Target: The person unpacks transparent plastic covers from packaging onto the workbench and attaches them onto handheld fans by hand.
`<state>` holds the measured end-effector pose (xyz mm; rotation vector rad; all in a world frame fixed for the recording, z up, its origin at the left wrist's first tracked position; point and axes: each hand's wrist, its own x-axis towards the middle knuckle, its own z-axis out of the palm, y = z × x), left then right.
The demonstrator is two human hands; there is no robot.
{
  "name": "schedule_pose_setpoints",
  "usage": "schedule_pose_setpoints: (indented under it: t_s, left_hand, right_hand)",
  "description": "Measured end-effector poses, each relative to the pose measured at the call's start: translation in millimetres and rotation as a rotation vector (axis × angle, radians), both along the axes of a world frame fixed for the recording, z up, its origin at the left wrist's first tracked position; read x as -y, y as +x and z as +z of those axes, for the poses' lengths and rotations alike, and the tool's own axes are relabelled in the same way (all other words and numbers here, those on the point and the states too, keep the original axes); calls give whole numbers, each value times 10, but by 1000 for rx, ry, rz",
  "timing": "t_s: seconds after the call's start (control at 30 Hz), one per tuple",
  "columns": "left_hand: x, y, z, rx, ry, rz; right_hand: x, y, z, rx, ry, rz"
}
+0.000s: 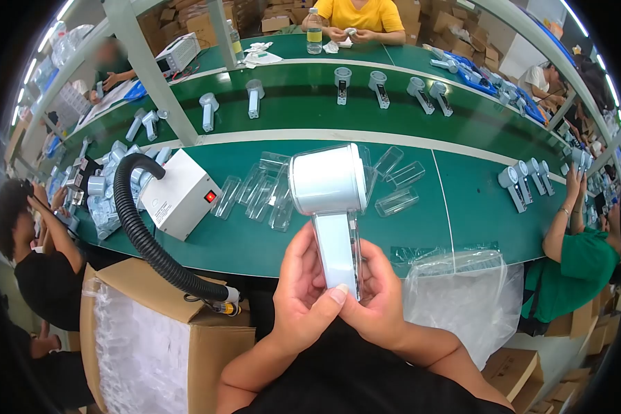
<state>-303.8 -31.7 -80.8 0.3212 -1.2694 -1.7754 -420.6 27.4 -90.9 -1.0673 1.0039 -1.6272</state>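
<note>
Upright in front of me is a pale-blue handheld device with a wide round head and a straight handle; its exact kind I cannot tell. My left hand wraps the handle's left side, thumb pressed on its lower end. From the right, my right hand closes round the same handle, thumbs nearly touching. A clear plastic cover shows along the handle's right side. Behind the device, several loose clear covers lie on the green table.
At left stand a white box-shaped machine with a black hose and an open carton of clear plastic parts. A plastic bag hangs at right. Similar devices line the conveyor. Co-workers sit around, one in a yellow shirt.
</note>
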Motion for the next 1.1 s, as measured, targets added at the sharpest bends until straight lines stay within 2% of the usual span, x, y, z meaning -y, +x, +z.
schedule_pose_setpoints:
  t_s: [0.23,0.3,0.37,0.43,0.63,0.77,1.1]
  left_hand:
    - [2,-13,1,4,27,-39]
    - [-14,-76,15,62,112,73]
    - [57,-94,39,21,136,16]
    - [100,-134,50,-23,138,-11]
    - [1,-115,21,102,-10,85]
    - [-15,-112,70,81,21,74]
    - [2,-85,85,-13,129,12]
  right_hand:
    - [-10,5,-13,-109,-32,-74]
    - [-12,11,21,-106,-27,-95]
    - [-13,-2,25,-101,-22,-113]
    - [-31,-33,6,-172,-18,-51]
    - [-38,-181,38,-94,77,64]
    - [-63,-179,175,-73,129,113]
    - [-119,-181,120,-87,84,189]
